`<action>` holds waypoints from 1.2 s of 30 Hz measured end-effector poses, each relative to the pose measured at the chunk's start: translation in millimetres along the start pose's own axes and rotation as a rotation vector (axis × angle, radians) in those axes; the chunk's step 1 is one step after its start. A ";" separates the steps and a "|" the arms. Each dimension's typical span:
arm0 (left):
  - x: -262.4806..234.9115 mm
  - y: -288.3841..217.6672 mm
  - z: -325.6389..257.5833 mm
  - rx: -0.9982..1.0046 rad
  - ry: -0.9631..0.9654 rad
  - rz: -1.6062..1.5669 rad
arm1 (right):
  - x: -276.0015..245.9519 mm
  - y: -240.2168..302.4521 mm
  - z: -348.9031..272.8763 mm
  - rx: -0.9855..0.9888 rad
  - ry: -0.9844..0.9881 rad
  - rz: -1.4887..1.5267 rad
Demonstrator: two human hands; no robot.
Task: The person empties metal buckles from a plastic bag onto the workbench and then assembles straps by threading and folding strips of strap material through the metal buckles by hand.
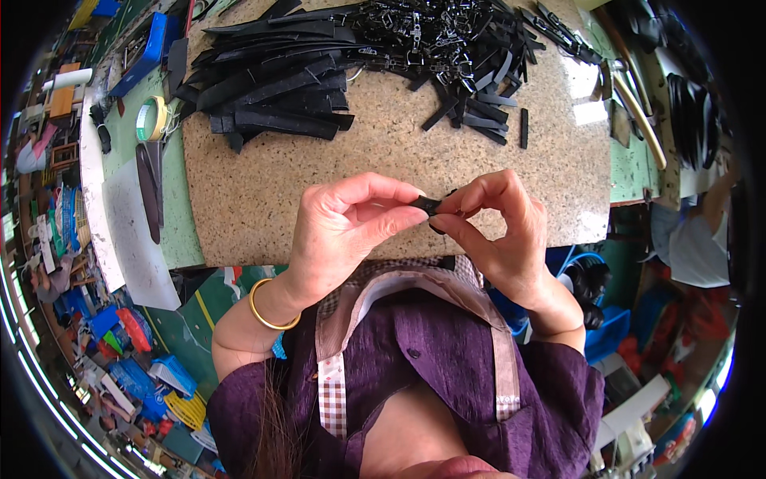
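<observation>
Bridging the gap between two bare hands in the head view, a small, flat black piece [428, 205] is seen against the near part of a speckled tan, stone-like board [383, 164]. Its left end is pinched narrowly between the thumb and forefinger of the left hand [335, 235], and its right end is gripped likewise by the right hand [499, 235]. A dark rounded part is partly exposed beneath the right fingertips; whether it belongs to the same piece cannot be told. A gold-coloured bangle [254, 310] is worn on the left forearm. Along the far edge of the board, long, flat black strips [271, 88] are heaped at the left, and shiny dark metal buckles [435, 40] are massed beside them. Short, narrow black strips [483, 120] are scattered in front of the buckles, with one short black strip [524, 128] set apart at their right. To the left of the board, a pale yellow ring-shaped roll of tape [163, 114] and a whitish, translucent flat sheet [132, 231] are laid on a green worktop [188, 239].
</observation>
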State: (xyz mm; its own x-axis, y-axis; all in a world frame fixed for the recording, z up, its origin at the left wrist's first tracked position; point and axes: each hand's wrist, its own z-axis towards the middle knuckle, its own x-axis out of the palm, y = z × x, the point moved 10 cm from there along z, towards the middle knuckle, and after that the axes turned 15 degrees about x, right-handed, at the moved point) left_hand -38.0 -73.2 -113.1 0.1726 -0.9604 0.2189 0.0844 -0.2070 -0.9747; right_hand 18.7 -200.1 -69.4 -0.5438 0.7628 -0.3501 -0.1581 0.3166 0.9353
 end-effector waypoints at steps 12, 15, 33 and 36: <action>9.3 -41.5 4.3 0.520 0.145 0.565 | 13.7 -6.9 -3.7 -0.179 -0.063 -0.046; 10.5 -39.9 1.3 0.554 0.178 0.624 | 14.4 -2.4 -5.9 -0.201 -0.088 -0.079; 6.8 -33.6 -1.0 0.521 0.151 0.426 | 15.8 6.1 -5.9 -0.287 -0.138 -0.031; 6.6 -33.9 -0.2 0.540 0.155 0.445 | 14.7 3.6 -4.8 -0.245 -0.153 -0.038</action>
State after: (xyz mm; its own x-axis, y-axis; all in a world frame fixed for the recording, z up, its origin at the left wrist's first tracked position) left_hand -39.9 -72.6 -78.6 0.1660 -0.9559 -0.2424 0.5193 0.2937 -0.8025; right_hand 6.2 -190.4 -71.0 -0.4060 0.8352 -0.3709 -0.3806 0.2145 0.8995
